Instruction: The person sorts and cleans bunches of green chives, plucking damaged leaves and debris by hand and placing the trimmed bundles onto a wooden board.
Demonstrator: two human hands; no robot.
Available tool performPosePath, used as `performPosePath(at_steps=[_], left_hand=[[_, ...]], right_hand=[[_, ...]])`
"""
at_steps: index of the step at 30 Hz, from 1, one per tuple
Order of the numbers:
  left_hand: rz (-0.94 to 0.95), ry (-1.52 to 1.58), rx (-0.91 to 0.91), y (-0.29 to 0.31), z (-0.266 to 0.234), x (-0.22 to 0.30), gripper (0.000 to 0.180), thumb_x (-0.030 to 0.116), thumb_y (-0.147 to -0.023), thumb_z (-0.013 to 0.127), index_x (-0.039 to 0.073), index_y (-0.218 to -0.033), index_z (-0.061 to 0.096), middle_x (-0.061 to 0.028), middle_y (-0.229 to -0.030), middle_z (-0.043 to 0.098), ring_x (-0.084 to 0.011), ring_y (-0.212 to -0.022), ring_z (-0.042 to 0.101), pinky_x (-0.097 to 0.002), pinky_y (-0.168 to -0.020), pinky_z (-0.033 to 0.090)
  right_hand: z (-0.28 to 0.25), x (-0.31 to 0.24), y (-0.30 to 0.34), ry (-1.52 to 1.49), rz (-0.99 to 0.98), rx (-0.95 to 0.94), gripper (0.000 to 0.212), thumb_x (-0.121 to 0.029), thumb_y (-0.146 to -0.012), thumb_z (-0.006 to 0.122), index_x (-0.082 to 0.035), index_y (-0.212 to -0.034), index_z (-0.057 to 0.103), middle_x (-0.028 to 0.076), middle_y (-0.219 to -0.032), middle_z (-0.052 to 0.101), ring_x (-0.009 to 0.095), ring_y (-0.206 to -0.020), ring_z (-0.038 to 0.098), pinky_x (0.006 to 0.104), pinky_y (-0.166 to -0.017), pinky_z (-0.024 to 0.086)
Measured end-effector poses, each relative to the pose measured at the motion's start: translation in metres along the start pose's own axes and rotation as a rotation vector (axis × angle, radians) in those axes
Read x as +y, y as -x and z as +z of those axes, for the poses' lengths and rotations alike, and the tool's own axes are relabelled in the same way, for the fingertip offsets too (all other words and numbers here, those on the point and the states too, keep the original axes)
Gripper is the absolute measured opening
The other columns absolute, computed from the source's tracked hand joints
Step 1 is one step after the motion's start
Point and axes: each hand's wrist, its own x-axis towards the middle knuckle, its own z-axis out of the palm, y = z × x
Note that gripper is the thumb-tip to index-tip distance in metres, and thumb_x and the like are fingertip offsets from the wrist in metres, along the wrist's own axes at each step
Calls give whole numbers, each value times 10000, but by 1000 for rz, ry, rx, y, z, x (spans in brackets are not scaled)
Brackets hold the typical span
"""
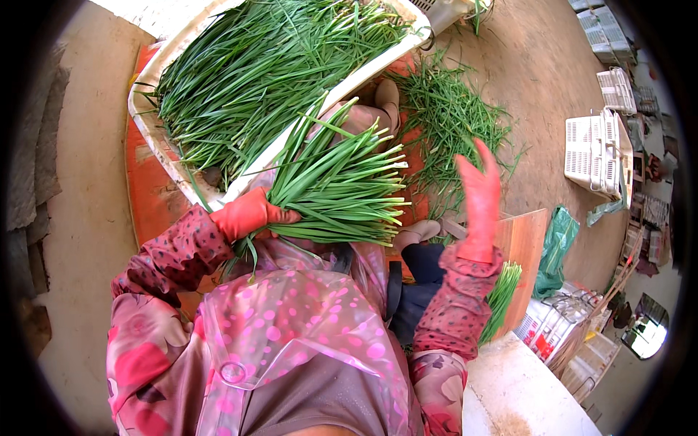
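Observation:
My left hand (254, 216), in a red rubber glove, is closed round a thick bunch of garlic chives (338, 192). The bunch lies across my lap, its pale cut ends pointing right. My right hand (480, 200), gloved the same way, is raised off to the right with its fingers apart and holds nothing. Beyond the bunch, a big white tub (342, 87) is heaped with loose garlic chives (247, 87). Scattered green leaves (454, 109) lie on the ground between the tub and my right hand.
By my right forearm stands a wooden board (525, 251) with another bunch of chives (502, 298) against it. A white surface (523, 389) is at the lower right. Farther right are a green plastic bag (558, 251) and white crates (596, 152). Orange-red sheeting (149, 182) lies beneath the tub.

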Motion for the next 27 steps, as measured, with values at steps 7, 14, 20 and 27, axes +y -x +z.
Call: performPosePath(at_steps=[7,14,20,27], left_hand=[[77,378,-126,-5,-9,-25,599,133,-804,756,18,-1331,493,-83,-1139,667,-195,-991,643,-309,-818,517],[-18,323,-50,15,-17,-21,379,303,-828,733,54,-1085,608,-16,-782,658,-59,-511,514,-187,-396,317],[-13,296,-20,3,-23,-43,328,300,-858,701,63,-1069,619,-22,-731,652,-55,-443,456,-195,-366,279],[-35,295,-46,5,-26,-51,351,306,-859,715,84,-1101,591,5,-655,600,-62,-438,478,-197,-369,316]], right_hand=[[100,38,-28,393,-215,66,217,-234,-874,647,-41,-975,651,107,-853,699,222,-730,660,312,-694,524],[31,77,-2,-259,242,-227,397,-268,-918,605,-41,-1239,545,105,-1063,660,141,-826,630,265,-639,543],[85,37,35,-379,228,-379,373,-288,-888,669,-38,-1157,606,70,-951,621,108,-674,575,241,-512,456],[12,106,14,-699,286,-21,211,-164,-918,600,-17,-1069,620,63,-887,635,82,-605,544,257,-567,511]])
